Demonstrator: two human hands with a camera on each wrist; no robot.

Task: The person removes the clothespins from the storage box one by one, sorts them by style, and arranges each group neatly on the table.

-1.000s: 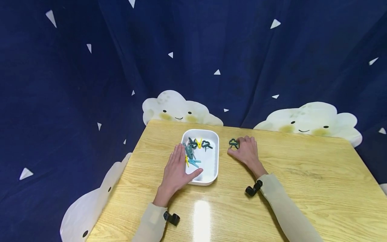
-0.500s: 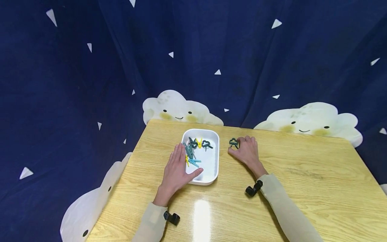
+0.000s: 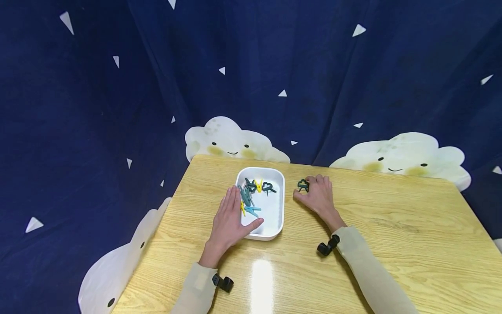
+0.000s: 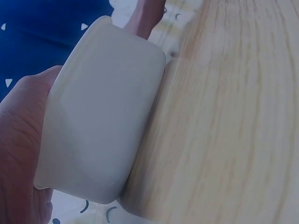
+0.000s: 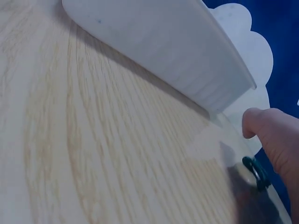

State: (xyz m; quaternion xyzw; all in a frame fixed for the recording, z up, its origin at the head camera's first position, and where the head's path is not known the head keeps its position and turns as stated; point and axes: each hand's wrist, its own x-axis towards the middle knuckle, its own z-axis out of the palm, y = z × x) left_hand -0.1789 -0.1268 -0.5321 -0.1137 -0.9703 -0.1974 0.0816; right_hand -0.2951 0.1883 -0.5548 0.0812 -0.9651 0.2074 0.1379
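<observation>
A small dark green spring clip (image 3: pixel 303 185), with a rounded, lobed head, stands on the table right of a white plastic box (image 3: pixel 274 231). My right hand (image 3: pixel 319 196) is around it, thumb on the near side and fingers on the far side. In the right wrist view the thumb (image 5: pixel 268 128) shows a gap from the clip (image 5: pixel 256 172). My left hand (image 3: pixel 229 220) rests along the box's left rim, fingers straight, thumb across the near corner. Inside the box lie dark green clips (image 3: pixel 268 187), yellow clips (image 3: pixel 259 186) and a light blue clothespin (image 3: pixel 252 211).
The light wood table (image 3: pixel 392 226) stretches far to the right. A dark blue curtain (image 3: pixel 251 65) with white triangles and smiling clouds hangs behind it. In the left wrist view the box's near wall (image 4: pixel 103 102) fills the middle.
My right hand has shifted slightly left around the green clip, its thumb and fingers now closer to the box. The left hand and the box have stayed in place.
</observation>
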